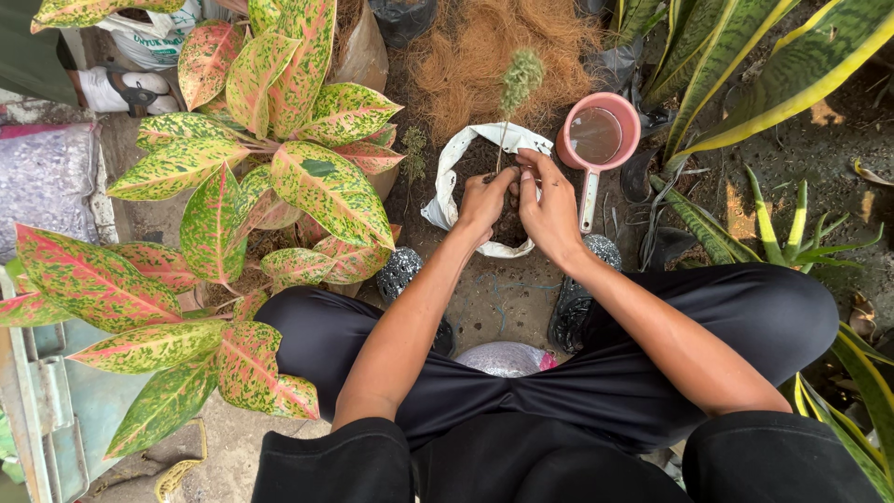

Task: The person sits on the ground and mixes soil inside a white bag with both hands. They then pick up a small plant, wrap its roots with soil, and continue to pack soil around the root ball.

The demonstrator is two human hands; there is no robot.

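Note:
A white plastic grow bag filled with dark soil stands on the ground in front of me. A thin-stemmed plant with a fuzzy green top rises from it. My left hand and my right hand are both down in the bag's mouth, fingers bent around the base of the stem and pressing on the soil. The fingertips are partly hidden in the soil. I squat with my knees spread on either side of the bag.
A pink water scoop with a long handle lies right of the bag. A heap of brown coconut fibre sits behind. Large pink-and-green leafy plants crowd the left; striped sword-leaf plants stand right. A pale sack lies between my legs.

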